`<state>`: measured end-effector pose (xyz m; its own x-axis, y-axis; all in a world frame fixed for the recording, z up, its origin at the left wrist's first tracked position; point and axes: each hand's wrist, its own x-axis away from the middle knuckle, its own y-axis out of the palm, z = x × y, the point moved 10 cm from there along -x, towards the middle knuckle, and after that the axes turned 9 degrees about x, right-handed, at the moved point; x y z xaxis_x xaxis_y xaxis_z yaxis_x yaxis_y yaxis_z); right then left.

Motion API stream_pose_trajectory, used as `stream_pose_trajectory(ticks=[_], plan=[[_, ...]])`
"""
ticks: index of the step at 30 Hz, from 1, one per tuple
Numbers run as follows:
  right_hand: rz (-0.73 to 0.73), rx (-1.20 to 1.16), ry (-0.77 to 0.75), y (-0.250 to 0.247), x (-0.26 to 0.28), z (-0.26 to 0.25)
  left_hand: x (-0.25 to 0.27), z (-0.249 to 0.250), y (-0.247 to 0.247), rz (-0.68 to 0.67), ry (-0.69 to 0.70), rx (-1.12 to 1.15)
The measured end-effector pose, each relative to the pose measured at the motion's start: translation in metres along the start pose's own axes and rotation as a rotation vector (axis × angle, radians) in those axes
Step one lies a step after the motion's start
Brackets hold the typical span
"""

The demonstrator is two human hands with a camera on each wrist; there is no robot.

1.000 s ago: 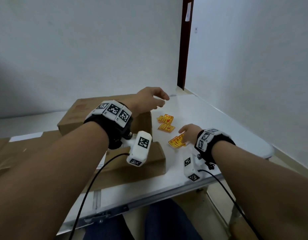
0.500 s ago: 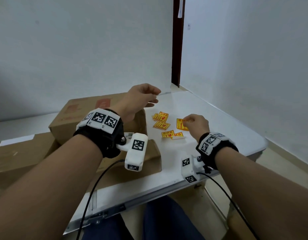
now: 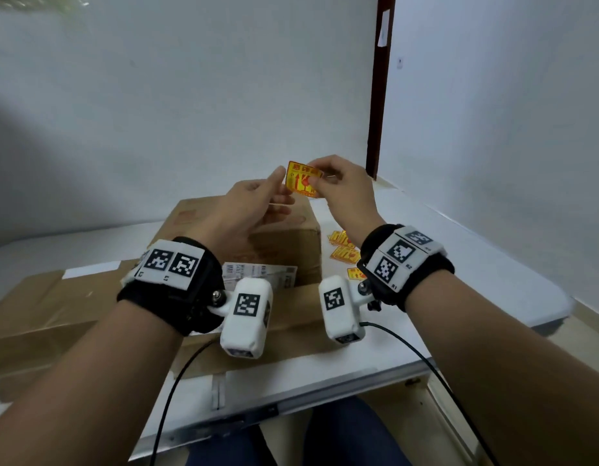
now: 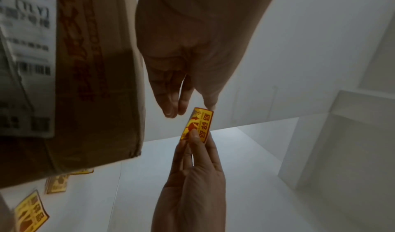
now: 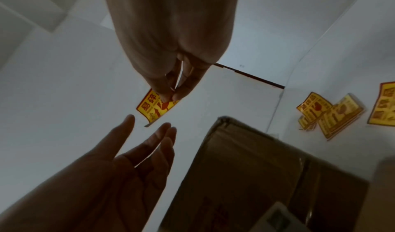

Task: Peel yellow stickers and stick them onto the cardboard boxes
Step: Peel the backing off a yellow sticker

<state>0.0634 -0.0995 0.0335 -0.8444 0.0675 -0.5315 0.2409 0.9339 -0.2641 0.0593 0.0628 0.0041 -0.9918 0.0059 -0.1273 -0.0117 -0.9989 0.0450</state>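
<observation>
A yellow sticker (image 3: 302, 179) with red print is held up in the air above the taller cardboard box (image 3: 284, 243). My right hand (image 3: 316, 183) pinches it between thumb and fingers, which the right wrist view shows on the sticker (image 5: 150, 109). My left hand (image 3: 274, 191) is beside it with straight fingers; in the left wrist view its thumb tip is at the top corner of the sticker (image 4: 199, 122) and holds nothing. A flat cardboard box (image 3: 56, 304) lies at the left.
Several loose yellow stickers (image 3: 341, 250) lie on the white table (image 3: 459, 264) to the right of the boxes. A white shipping label (image 3: 257, 274) is on the flat box. White walls and a dark door frame (image 3: 378, 95) stand behind.
My right hand has lifted one sticker off the table and brought it up over the taller box. My left hand has moved right and up to meet it.
</observation>
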Motion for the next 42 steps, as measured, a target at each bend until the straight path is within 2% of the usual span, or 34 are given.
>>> stream_pose_trajectory(ticks=[6,11,14,18,24,27,30,35,42], plan=[[-0.090,-0.029,0.002,0.033,0.005,-0.008,0.017,-0.003,-0.033,0.014,0.015,-0.082],[-0.189,-0.188,0.190,0.053,0.014,0.000,0.031,-0.003,-0.043,0.021,0.061,-0.084],[-0.207,-0.219,0.246,0.060,0.018,0.004,0.031,-0.007,-0.046,-0.003,0.028,0.000],[-0.200,-0.246,0.261,0.062,0.021,0.005,0.032,-0.010,-0.047,-0.042,-0.002,0.138],[-0.221,-0.225,0.256,0.064,0.026,0.008,0.032,-0.010,-0.057,-0.006,0.045,0.011],[-0.232,-0.183,0.234,0.065,0.027,0.005,0.031,-0.008,-0.059,0.021,0.046,0.061],[-0.279,-0.166,0.215,0.071,0.030,0.000,0.032,0.003,-0.060,0.085,0.140,0.074],[-0.461,-0.282,0.276,0.084,0.042,-0.001,0.040,0.027,-0.077,0.297,0.381,-0.053],[-0.496,-0.415,0.343,0.086,0.046,-0.002,0.039,0.031,-0.081,0.305,0.400,-0.181]])
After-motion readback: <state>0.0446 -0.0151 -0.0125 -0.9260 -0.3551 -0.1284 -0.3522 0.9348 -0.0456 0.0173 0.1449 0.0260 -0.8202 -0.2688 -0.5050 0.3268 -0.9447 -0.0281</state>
